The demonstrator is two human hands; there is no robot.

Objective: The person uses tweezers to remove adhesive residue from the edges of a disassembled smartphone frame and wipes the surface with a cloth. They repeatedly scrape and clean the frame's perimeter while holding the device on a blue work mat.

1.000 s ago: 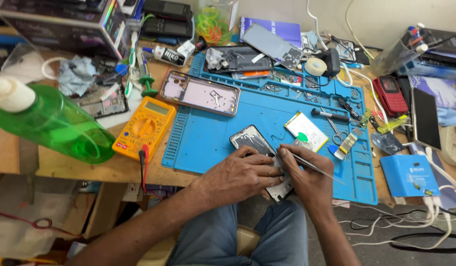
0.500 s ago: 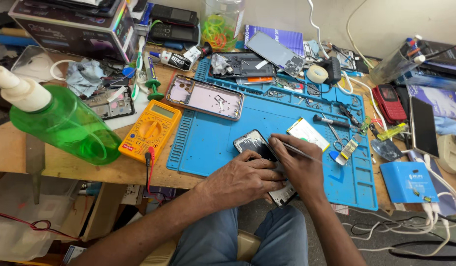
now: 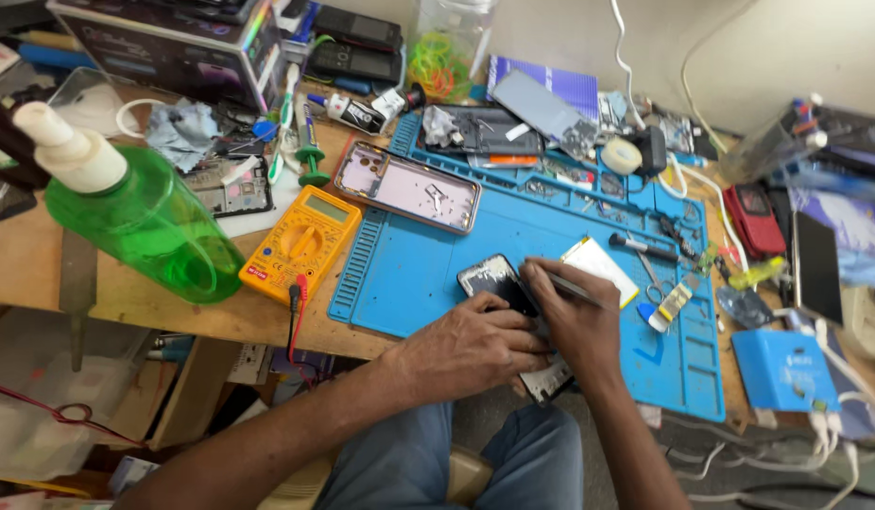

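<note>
Fingers: left hand [image 3: 471, 348] curled, pressing down on opened smartphone [image 3: 499, 283]; right hand [image 3: 572, 319] pinching slim metal tool [image 3: 574, 288], tip at phone's inner face. Phone flat on near edge of mat, lower end overhanging toward lap.
Blue silicone work mat [image 3: 419, 274]: across wooden bench [image 3: 41, 264].
Green plastic bottle [image 3: 140, 217]: lying tilted, far left.
Pink phone frame [image 3: 407, 187]: on mat's upper left.
Yellow multimeter [image 3: 300, 244]: just left of mat.
White-yellow battery [image 3: 600, 269]: just beside right hand.
Tape roll [image 3: 621, 156]: upper mat edge.
</note>
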